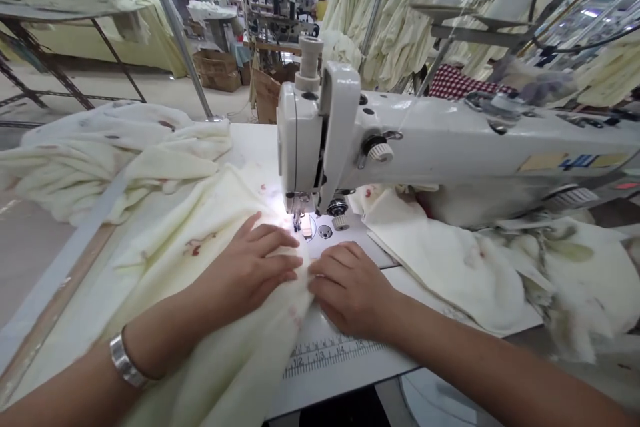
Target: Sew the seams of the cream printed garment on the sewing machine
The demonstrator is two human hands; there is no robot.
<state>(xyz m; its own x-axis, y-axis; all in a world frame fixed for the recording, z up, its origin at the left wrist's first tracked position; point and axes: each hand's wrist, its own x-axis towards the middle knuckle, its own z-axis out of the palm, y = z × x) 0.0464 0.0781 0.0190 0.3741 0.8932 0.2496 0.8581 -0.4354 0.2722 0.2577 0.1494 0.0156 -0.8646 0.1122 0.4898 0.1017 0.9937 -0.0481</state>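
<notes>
A pale cream fabric (175,253) with small reddish printed motifs lies spread over the counter (350,377), running from the left side up to the front of a white sewing machine (303,147). The left hand (255,260) rests palm down on this fabric, its fingers extended and slightly parted, pointing toward the needle area; it grips nothing. A silver bracelet (125,360) circles the left wrist. The right hand (350,287) sits just beside it, fingers curled and their tips at the fabric's right edge; whether they pinch the cloth cannot be told. Both hands are on the near side of the presser foot (297,221), where a lamp lights the cloth brightly. A printed ruler scale (335,355) runs along the counter's near edge, below the right hand. To the right, under and beyond the machine's arm, lie folded cream cloth pieces (440,260). At the far left of the counter is a crumpled cloth heap (150,140). Behind the machine, cream garments (400,40) hang in a dense row, and a cardboard box (217,70) stands on the floor (175,90) farther back, to the left
</notes>
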